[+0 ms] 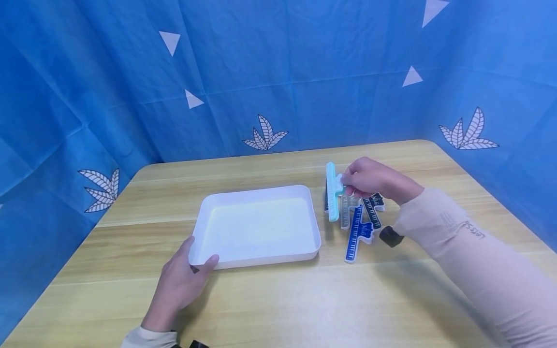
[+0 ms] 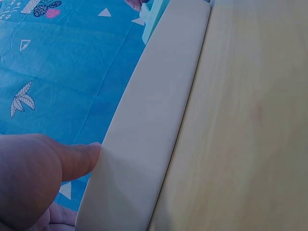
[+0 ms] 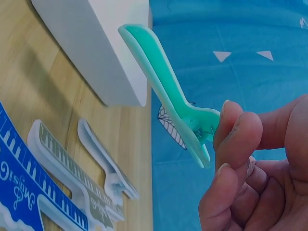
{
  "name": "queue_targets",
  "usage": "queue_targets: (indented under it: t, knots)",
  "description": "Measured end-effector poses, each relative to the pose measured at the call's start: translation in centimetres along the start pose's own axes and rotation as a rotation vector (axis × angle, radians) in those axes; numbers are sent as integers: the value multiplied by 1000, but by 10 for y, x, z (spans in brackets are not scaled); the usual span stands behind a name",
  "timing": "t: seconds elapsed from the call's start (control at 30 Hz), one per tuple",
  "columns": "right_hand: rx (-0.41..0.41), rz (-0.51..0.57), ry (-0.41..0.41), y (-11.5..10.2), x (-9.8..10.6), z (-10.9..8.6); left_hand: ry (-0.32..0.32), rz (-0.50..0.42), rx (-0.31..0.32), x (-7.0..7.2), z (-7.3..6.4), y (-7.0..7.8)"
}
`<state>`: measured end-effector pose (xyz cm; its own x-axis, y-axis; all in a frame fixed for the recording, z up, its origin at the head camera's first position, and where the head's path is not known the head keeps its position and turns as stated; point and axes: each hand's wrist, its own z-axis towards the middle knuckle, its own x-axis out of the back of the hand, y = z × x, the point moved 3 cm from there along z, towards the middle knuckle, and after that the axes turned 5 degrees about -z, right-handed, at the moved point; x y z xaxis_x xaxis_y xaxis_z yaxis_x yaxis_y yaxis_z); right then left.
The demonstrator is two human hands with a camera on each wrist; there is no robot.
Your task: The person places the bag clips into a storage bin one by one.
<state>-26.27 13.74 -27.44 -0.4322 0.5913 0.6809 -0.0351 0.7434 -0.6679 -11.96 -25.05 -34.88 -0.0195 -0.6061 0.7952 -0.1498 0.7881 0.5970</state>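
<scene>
Turquoise clip (image 1: 332, 193) aloft (tray rim (image 1: 317, 237) near)

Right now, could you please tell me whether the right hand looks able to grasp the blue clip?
Probably not yet: the right hand is near the blue clip, but that hand pinches the mint-green clip.

There are five clips (image 1: 364, 231): one turquoise clip (image 1: 332, 193), one blue clip (image 1: 355, 233), one grey clip (image 1: 345, 215) and two dark clips (image 1: 372, 213). I count also one white tray (image 1: 261, 229), one table (image 1: 348, 299) and, in head view, three leaf prints (image 1: 267, 129).
</scene>
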Motion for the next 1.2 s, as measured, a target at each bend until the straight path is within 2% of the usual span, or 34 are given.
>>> queue_targets:
  t: [0.2, 1.2]
  knots:
    - [26, 12, 0, -6, -3, -1, 4, 5, -10, 0, 1, 0]
    - [18, -5, -21, -24, -24, 10, 5, 5, -15, 0, -1, -2]
